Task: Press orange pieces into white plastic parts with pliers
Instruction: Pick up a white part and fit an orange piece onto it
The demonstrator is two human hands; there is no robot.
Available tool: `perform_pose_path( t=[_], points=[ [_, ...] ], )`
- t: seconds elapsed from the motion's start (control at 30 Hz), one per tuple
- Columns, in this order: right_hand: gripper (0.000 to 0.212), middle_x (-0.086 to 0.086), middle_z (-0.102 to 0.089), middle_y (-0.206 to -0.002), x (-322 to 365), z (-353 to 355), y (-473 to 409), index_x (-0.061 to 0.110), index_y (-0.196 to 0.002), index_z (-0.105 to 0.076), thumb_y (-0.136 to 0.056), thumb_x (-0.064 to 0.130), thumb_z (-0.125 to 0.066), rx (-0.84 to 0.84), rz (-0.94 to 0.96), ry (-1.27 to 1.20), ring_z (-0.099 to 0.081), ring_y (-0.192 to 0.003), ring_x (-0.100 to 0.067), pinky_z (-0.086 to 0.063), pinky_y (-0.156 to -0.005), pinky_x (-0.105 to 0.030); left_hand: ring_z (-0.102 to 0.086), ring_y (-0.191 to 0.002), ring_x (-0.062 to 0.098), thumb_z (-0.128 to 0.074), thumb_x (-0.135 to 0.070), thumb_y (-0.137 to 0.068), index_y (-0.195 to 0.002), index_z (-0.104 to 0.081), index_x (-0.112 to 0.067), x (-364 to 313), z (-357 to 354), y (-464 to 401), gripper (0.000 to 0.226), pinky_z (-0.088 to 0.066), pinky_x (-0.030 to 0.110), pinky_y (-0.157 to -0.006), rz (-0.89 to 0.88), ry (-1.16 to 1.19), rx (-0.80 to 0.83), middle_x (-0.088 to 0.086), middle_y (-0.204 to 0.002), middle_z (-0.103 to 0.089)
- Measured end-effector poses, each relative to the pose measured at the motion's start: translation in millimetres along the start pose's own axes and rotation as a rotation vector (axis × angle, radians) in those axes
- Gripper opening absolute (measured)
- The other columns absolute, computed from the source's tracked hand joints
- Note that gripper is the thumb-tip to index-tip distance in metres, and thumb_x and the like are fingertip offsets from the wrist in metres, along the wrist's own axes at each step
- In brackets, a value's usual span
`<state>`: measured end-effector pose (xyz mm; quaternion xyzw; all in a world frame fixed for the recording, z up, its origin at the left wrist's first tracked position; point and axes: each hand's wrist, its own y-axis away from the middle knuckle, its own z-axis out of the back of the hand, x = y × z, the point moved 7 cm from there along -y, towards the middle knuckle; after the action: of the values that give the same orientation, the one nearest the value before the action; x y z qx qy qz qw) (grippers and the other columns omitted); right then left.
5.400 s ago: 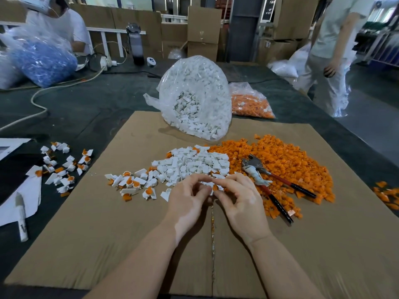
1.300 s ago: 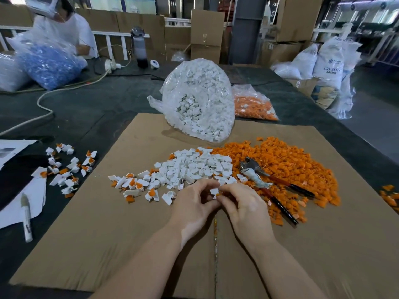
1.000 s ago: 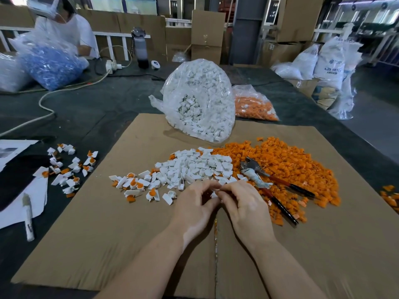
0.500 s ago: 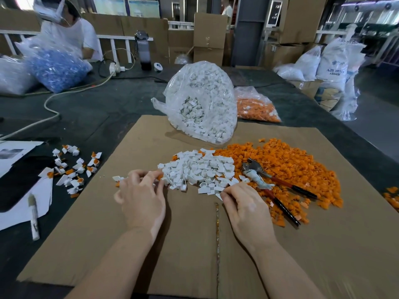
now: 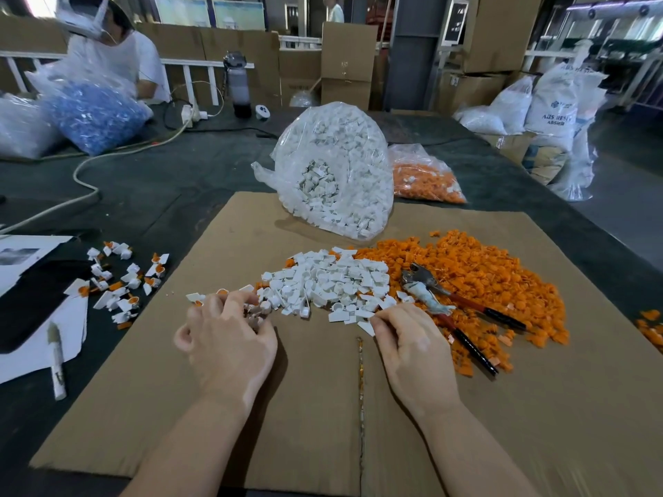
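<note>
1. Your white plastic parts (image 5: 324, 281) lie in a loose heap at the middle of the cardboard sheet (image 5: 323, 407). Take that heap as your marker. The orange pieces (image 5: 477, 278) are spread just to its right, touching its edge.
2. Your right hand (image 5: 409, 349) sits at the near right edge of the heap with its fingers (image 5: 376, 322) curled. They seem to pinch a small white part, though the view is too small to be sure. Check you have one part only before lifting it clear.
3. Your left hand (image 5: 226, 338) is at the near left edge of the heap, fingers bent down among a few parts that already carry orange. Whether it holds one I cannot tell. Leave the finished ones there, apart from the unfilled heap.
4. The pliers (image 5: 445, 303) lie untouched to the right of the heap, jaws toward it and handles pointing toward you, resting on the orange pieces. Seat an orange piece squarely by hand first, then squeeze with the pliers. A crooked start would likely jam or crack the part.
5. The bag of white parts (image 5: 333, 166) stands behind the heap. The bag of orange pieces (image 5: 427, 177) sits behind and right of it on the desk (image 5: 161, 181). More fitted parts (image 5: 122, 278) lie on the desk to the heap's left.
</note>
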<state>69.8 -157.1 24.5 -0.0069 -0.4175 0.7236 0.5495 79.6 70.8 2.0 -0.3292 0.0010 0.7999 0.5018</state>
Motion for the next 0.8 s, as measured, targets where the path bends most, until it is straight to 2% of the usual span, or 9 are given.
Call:
perform_pose_path(
  t=[0.07,0.13,0.23,0.37,0.53,0.6,0.7,0.8],
  points=[
    [0.011,-0.004,-0.061,-0.070,-4,3,0,0.005,-0.072,-0.064,-0.082,0.004,-0.068,-0.043,-0.043,0.031,-0.059,-0.068,-0.023,-0.048,-0.064,-0.038,-0.040,-0.107,0.020,-0.063,-0.025,-0.080,-0.099,-0.064,-0.030,-2,-2,2,0.020,-0.014,0.033,-0.085,-0.015,-0.062,0.020,-0.004,-0.104,-0.057],
    [0.012,-0.003,-0.062,-0.070,-10,8,2,0.006,-0.071,-0.064,-0.082,0.006,-0.069,-0.112,-0.125,0.076,-0.059,-0.069,-0.025,-0.043,-0.066,-0.038,-0.041,-0.107,0.018,-0.061,-0.026,-0.083,-0.100,-0.064,-0.032,-3,-4,2,0.018,-0.014,0.032,-0.084,-0.037,-0.103,0.037,-0.008,-0.103,-0.061],
    [0.009,-0.003,-0.065,-0.077,-22,12,5,0.008,-0.079,-0.068,-0.086,0.012,-0.065,-0.178,-0.287,0.130,-0.058,-0.078,-0.026,-0.034,-0.075,-0.037,-0.045,-0.106,0.020,-0.063,-0.030,-0.085,-0.098,-0.067,-0.032,-6,-4,3,0.014,-0.014,0.032,-0.081,-0.080,-0.118,0.033,-0.009,-0.100,-0.064],
    [0.012,0.001,-0.066,-0.094,-34,13,7,0.015,-0.094,-0.069,-0.090,0.015,-0.057,-0.164,-0.432,0.173,-0.055,-0.093,-0.023,-0.026,-0.082,-0.035,-0.047,-0.101,0.020,-0.063,-0.028,-0.087,-0.090,-0.070,-0.033,-9,-2,4,0.009,-0.006,0.027,-0.072,-0.107,-0.089,0.003,-0.010,-0.092,-0.065],
    [0.015,0.001,-0.065,-0.097,-36,10,8,0.017,-0.096,-0.069,-0.087,0.011,-0.058,-0.123,-0.469,0.262,-0.053,-0.098,-0.023,-0.025,-0.084,-0.036,-0.053,-0.091,0.028,-0.076,-0.010,-0.076,-0.078,-0.070,-0.024,-23,7,8,0.015,-0.005,0.025,-0.071,-0.255,0.077,-0.082,-0.006,-0.080,-0.067],
    [0.014,-0.002,-0.066,-0.095,-36,10,7,0.015,-0.092,-0.070,-0.083,0.008,-0.062,-0.134,-0.464,0.277,-0.055,-0.095,-0.027,-0.026,-0.084,-0.037,-0.048,-0.089,0.023,-0.079,-0.006,-0.071,-0.076,-0.070,-0.022,-34,11,13,0.019,-0.008,0.027,-0.073,-0.334,0.145,-0.123,-0.008,-0.077,-0.066],
    [0.012,-0.005,-0.066,-0.096,-37,6,7,0.014,-0.092,-0.071,-0.080,0.014,-0.068,-0.077,-0.463,0.330,-0.054,-0.095,-0.029,-0.026,-0.084,-0.040,-0.038,-0.088,0.014,-0.073,-0.010,-0.074,-0.076,-0.070,-0.022,-54,8,23,0.012,-0.021,0.038,-0.079,-0.440,0.265,-0.078,-0.011,-0.077,-0.066],
    [0.017,-0.006,-0.064,-0.098,-40,0,7,0.014,-0.090,-0.072,-0.079,0.027,-0.072,0.005,-0.453,0.394,-0.053,-0.096,-0.029,-0.024,-0.086,-0.042,-0.049,-0.086,0.017,-0.078,-0.004,-0.069,-0.078,-0.070,-0.018,-78,-6,35,0.018,-0.018,0.026,-0.073,-0.554,0.326,0.060,-0.008,-0.077,-0.066]
  ],
)
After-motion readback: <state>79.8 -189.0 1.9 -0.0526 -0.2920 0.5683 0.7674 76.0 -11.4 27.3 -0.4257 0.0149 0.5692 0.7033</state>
